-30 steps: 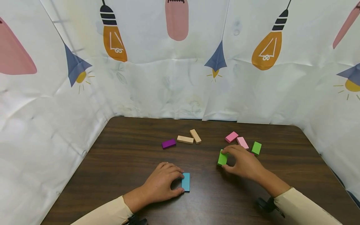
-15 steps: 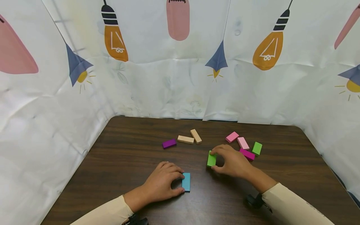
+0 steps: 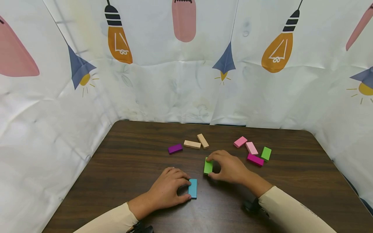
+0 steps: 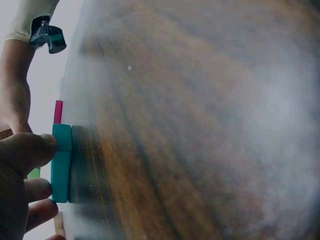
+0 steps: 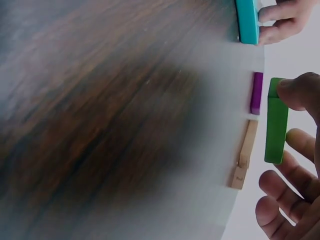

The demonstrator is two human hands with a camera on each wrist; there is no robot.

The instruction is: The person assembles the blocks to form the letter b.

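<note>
My left hand (image 3: 166, 191) pinches a light-blue wooden block (image 3: 193, 189) lengthwise between thumb and fingers, down at the tabletop. In the left wrist view this block (image 4: 61, 162) shows its long side. To the right and a little farther back, my right hand (image 3: 230, 168) grips a green block (image 3: 208, 166) by its two ends. The right wrist view shows this green block (image 5: 276, 125) above the table surface, thumb at one end and fingertips at the other. A small gap separates the green block from the blue one.
On the dark wooden table (image 3: 122, 168), a purple block (image 3: 175, 149) and two tan blocks (image 3: 192, 144) lie at back centre. Two pink blocks (image 3: 240, 141), a magenta block (image 3: 255, 160) and another green block (image 3: 266, 153) cluster at back right. A printed curtain (image 3: 163, 90) hangs behind the table.
My right hand has carried the green block leftward, toward the blue block, uncovering the magenta block behind it. My left hand and the blue block have stayed in place.
</note>
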